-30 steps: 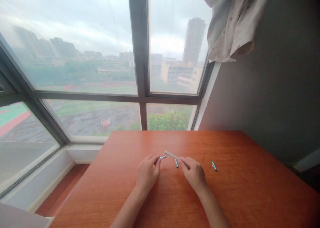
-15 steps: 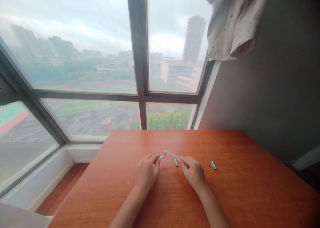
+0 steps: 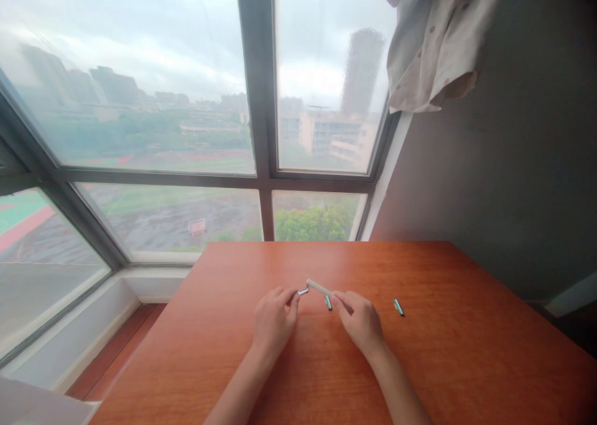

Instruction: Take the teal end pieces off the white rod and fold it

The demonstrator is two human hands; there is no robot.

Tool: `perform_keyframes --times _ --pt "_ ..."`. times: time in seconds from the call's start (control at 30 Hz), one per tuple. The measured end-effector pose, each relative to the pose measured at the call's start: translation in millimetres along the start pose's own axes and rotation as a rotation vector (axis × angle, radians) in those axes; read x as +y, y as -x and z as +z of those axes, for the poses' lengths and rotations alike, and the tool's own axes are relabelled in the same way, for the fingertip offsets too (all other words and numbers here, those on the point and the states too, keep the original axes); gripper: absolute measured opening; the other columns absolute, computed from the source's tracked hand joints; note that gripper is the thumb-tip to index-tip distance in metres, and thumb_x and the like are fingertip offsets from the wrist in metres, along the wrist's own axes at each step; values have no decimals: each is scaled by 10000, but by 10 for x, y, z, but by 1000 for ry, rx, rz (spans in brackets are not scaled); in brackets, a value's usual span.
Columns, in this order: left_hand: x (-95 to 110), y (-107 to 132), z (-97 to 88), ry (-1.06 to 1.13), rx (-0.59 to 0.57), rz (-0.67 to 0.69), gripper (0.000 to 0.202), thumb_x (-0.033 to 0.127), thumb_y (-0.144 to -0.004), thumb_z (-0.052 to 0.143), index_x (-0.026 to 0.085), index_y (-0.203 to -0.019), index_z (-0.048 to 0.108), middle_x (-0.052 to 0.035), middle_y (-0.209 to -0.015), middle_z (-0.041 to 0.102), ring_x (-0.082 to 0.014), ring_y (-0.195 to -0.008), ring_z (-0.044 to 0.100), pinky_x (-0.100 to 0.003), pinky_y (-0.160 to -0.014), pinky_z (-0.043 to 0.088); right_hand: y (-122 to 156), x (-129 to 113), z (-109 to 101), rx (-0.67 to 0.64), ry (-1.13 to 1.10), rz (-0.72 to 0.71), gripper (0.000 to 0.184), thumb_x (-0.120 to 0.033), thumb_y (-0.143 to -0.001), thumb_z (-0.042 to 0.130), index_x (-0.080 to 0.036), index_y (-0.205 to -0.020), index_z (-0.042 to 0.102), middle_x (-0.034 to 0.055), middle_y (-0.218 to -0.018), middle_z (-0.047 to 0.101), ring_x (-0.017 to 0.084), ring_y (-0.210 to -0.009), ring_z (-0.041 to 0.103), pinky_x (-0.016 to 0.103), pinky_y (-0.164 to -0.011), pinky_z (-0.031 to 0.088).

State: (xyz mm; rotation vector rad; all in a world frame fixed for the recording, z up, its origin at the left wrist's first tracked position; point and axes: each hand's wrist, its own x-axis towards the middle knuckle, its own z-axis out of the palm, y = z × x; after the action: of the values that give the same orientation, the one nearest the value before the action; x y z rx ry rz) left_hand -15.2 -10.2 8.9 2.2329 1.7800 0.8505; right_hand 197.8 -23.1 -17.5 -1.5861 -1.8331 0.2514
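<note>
Both hands meet over the middle of an orange-brown wooden table (image 3: 443, 363). My left hand (image 3: 273, 320) pinches a small silver metal piece (image 3: 303, 291) at its fingertips. My right hand (image 3: 359, 321) pinches the near end of a short white rod (image 3: 319, 287). The far end of the rod touches the metal piece. A small teal cylinder (image 3: 328, 302) lies on the table just under the rod, by my right fingertips. A second teal cylinder (image 3: 398, 307) lies further right, apart from both hands.
A large window with dark frames (image 3: 261, 163) stands right behind the table's far edge. A grey wall (image 3: 513, 163) runs along the right side. A pale spotted cloth (image 3: 433, 45) hangs at the top right. A white sill and floor strip (image 3: 93, 344) lie to the left.
The hands and the pieces stay in the same pose. The view has shifted very slightly.
</note>
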Motion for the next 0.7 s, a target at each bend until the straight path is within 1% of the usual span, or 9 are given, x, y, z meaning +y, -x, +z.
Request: perform_keyframes --times 0.33,0.53,0.7 --pt "-19 -10 -4 -56 -9 17 202 259 -918 478 250 -968 673 -27 -838 662 -185 -829 605 -263 -720 388 1 -2 2 -28 -17 -5 262 -344 -925 468 -277 -888 719 16 -834 713 160 -739 637 214 -643 392" --pt "6 -4 -22 -59 -38 26 202 263 -919 478 265 -965 675 -23 -816 652 -179 -787 595 -261 -684 376 16 0 5 -11 44 23 269 -361 -936 456 -295 -945 717 8 -795 698 161 -751 636 214 -633 379" --pt "15 5 -21 -41 -41 20 204 266 -920 474 259 -948 676 -20 -804 648 -175 -785 596 -258 -679 374 6 11 -5 27 37 23 290 -388 -934 457 -289 -968 728 13 -764 693 150 -696 628 210 -616 381"
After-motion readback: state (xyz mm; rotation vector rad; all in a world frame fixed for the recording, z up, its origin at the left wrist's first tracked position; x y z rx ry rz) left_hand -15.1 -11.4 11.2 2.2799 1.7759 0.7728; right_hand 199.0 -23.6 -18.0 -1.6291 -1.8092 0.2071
